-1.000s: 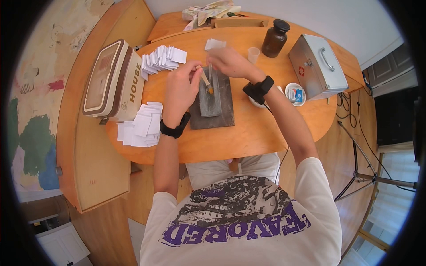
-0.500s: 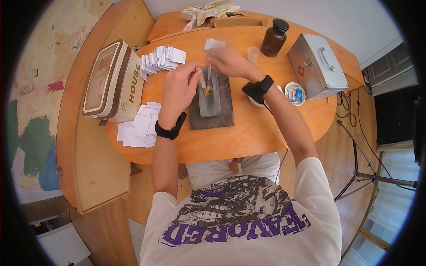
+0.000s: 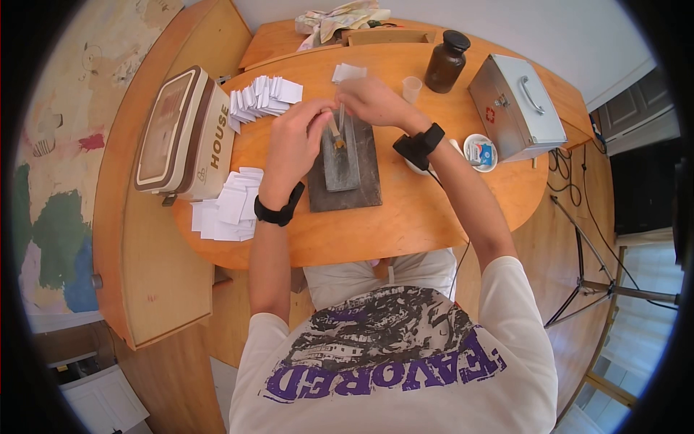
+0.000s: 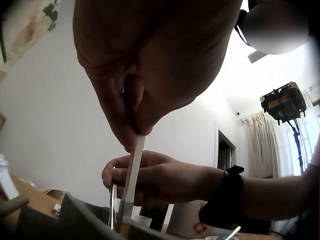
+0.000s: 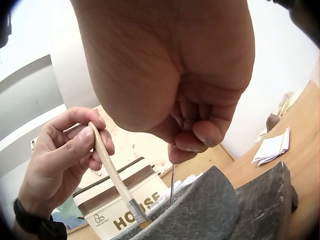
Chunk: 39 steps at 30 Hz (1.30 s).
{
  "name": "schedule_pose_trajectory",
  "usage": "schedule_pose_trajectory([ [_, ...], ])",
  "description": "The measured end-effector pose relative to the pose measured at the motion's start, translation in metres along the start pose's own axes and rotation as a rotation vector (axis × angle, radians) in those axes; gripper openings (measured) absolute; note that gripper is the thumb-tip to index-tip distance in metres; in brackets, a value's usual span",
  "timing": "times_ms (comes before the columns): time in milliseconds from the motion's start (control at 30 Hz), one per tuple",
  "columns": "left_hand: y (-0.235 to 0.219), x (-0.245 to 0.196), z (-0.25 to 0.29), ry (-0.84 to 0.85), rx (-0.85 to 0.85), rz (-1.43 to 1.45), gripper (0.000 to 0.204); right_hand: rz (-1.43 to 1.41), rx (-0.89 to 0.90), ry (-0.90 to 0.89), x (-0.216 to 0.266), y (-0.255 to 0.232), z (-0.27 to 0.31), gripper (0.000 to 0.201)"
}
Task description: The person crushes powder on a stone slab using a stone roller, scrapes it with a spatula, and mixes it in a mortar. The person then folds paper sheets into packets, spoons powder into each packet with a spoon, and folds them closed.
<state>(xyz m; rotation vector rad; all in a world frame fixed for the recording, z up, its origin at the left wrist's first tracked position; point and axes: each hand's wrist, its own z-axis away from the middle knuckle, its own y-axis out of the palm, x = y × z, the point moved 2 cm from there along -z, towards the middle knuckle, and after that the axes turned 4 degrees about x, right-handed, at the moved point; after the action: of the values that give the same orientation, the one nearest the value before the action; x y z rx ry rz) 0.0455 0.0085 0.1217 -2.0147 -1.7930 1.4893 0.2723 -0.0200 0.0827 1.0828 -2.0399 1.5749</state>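
My left hand [image 3: 290,148] pinches the end of a brush [image 5: 111,170] with a pale wooden handle, metal ferrule and yellowish bristles. Its tip points down into a long grey trough [image 3: 341,178] that sits on a dark slab [image 3: 370,189]. From the right, my right hand [image 3: 373,103] pinches a thin metal rod-like tool [image 5: 173,184] with thumb and fingers. The tool slants down into the same trough beside the brush; its lower end is hidden behind the trough wall in the right wrist view. A little yellowish matter shows around the bristles.
White paper packets [image 3: 230,206] lie in piles on the left, near a cream HOUSE box [image 3: 210,145]. On the right stand a brown jar [image 3: 447,65], a plastic cup [image 3: 412,90], a silver first-aid case [image 3: 517,108] and a white bowl [image 3: 491,165].
The brush in my left hand has shifted slightly within the trough, its bristles now close to the metal tool. My right hand stays almost in place.
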Motion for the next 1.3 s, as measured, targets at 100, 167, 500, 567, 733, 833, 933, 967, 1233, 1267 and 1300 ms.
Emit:
schedule_pose_trajectory([
  [100, -0.003, 0.003, 0.002, -0.015, -0.009, -0.006, 0.015, -0.025, 0.017, 0.074, -0.006, 0.002, 0.0, 0.026],
  [167, -0.006, 0.001, 0.002, -0.029, -0.012, -0.002, 0.016, -0.035, 0.045, 0.111, -0.009, 0.002, 0.001, 0.028],
  [500, -0.029, -0.02, 0.02, -0.203, -0.115, 0.115, 0.017, -0.34, -0.003, 0.338, -0.017, -0.006, 0.022, 0.033],
  [567, -0.03, -0.017, 0.024, -0.223, -0.107, 0.118, 0.017, -0.347, -0.054, 0.472, -0.011, -0.02, 0.036, 0.027],
  [733, -0.028, -0.015, 0.027, -0.254, -0.1, 0.108, 0.016, -0.354, -0.157, 0.505, -0.029, -0.058, 0.082, 0.027],
  [833, -0.022, -0.006, 0.033, -0.267, -0.093, 0.117, 0.017, -0.256, -0.234, 0.465, -0.021, -0.083, 0.116, 0.024],
  [933, -0.018, -0.002, 0.038, -0.289, -0.123, 0.189, 0.016, -0.088, -0.305, 0.437, 0.009, -0.094, 0.141, 0.021],
  [967, -0.018, -0.003, 0.039, -0.321, -0.12, 0.199, 0.018, 0.024, -0.311, 0.435, 0.016, -0.094, 0.147, 0.019],
  [1233, -0.019, -0.009, 0.038, -0.365, -0.122, 0.2, 0.02, 0.263, -0.29, 0.198, 0.05, -0.095, 0.154, 0.007],
  [1267, -0.019, -0.009, 0.038, -0.327, -0.127, 0.174, 0.02, 0.267, -0.295, 0.192, 0.053, -0.095, 0.152, 0.007],
  [1300, -0.019, -0.009, 0.039, -0.289, -0.133, 0.148, 0.02, 0.271, -0.299, 0.185, 0.054, -0.095, 0.151, 0.006],
])
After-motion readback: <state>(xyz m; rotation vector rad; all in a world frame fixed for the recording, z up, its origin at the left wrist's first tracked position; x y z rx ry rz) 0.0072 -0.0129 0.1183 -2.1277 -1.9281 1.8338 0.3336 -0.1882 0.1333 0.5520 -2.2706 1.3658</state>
